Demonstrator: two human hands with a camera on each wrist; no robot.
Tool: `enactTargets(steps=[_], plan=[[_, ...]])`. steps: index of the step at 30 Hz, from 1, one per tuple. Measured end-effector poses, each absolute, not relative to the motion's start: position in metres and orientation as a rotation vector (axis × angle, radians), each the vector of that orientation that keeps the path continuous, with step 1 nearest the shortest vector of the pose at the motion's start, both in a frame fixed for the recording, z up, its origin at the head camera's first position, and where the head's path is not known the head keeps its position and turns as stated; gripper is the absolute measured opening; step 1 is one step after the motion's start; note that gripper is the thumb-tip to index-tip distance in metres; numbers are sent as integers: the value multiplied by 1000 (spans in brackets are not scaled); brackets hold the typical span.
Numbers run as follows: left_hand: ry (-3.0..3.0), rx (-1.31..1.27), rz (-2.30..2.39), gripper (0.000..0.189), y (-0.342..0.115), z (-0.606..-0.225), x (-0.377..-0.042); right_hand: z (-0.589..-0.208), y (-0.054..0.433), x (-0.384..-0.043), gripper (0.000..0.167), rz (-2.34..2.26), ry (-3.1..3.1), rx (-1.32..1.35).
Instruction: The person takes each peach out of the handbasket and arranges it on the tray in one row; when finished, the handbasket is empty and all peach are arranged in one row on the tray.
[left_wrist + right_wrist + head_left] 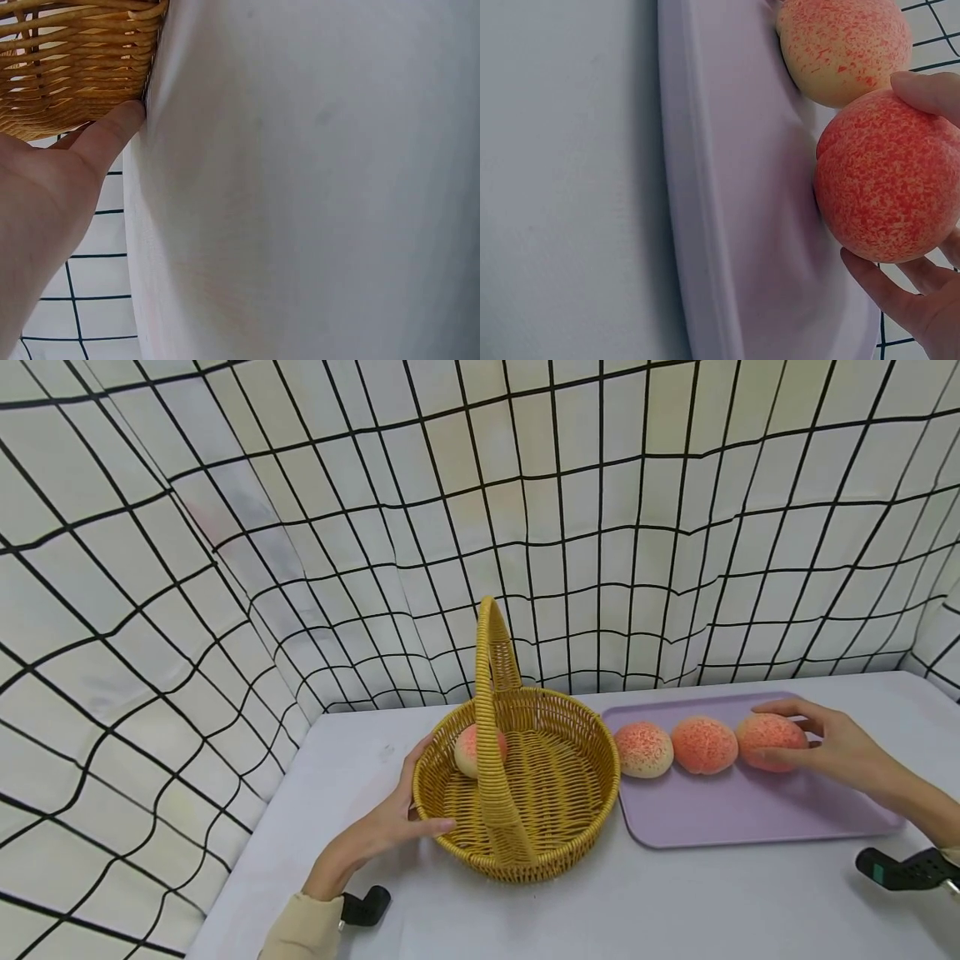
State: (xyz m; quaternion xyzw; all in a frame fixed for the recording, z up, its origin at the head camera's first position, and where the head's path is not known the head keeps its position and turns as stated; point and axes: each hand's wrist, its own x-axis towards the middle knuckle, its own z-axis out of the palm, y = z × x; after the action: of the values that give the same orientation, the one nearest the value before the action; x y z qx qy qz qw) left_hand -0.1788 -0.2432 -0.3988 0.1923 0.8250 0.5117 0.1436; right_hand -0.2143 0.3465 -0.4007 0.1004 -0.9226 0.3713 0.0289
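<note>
My left hand holds the left side of a yellow wicker basket, its thumb over the rim in the head view. In the left wrist view a fingertip reaches the basket's base, close to the tabletop. One peach lies inside the basket, partly hidden by the tall arched handle. On the right, my right hand grips a red-speckled peach between thumb and fingers, above the tray. Beside it are a second peach and a paler one, in a row.
The purple tray lies right of the basket, its left edge close to the basket's rim. White table cloth runs along the front. A white wall with black grid lines stands behind and at the left.
</note>
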Motion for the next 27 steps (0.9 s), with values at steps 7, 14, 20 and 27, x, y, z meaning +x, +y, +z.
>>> enactTargets(steps=[7,14,20,27], plan=[[2367,551,1483,123,-243,-399,-179,-401,346,-217,63,1090,-2833,361],[2358,553,1490,122,-243,-399,-179,-398,343,-216,69,1084,-2865,322],[2356,543,1488,123,-242,-399,-178,-398,343,-215,74,1082,-2893,304],[2374,552,1477,123,-242,-399,-179,-403,347,-210,73,1052,-2808,433]])
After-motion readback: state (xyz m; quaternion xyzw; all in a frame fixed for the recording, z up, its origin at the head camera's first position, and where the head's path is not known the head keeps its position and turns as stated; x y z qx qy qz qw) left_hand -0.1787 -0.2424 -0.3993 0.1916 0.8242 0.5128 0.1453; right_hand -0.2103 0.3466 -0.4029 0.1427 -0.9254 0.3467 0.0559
